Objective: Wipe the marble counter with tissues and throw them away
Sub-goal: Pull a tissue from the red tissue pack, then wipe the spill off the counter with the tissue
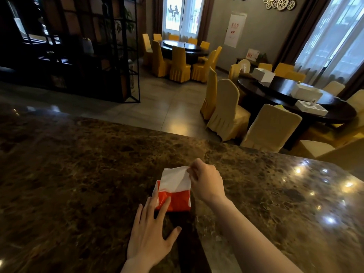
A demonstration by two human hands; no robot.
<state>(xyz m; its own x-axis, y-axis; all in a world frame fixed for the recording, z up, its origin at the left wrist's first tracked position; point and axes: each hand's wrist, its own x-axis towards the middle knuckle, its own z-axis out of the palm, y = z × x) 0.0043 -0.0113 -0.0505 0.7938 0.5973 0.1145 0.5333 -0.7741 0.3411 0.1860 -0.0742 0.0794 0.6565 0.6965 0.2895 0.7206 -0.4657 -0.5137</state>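
**Tissue being pulled, wiping yet to begin**

A white tissue is standing half out of the red tissue pack, which is lying on the marble desk near its front edge. The right hand is pinching the tissue's upper corner in its grip; the left hand is lying flat and released, fingertips steadying the pack. By my judgement, wiping and discarding are both remaining.

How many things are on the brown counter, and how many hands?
Red tissue pack: 1
White tissue being pulled from the pack: 1
Hands: 2, the left hand with fingers on the pack, the right hand pinching the tissue
Total: 4, all at the marble counter
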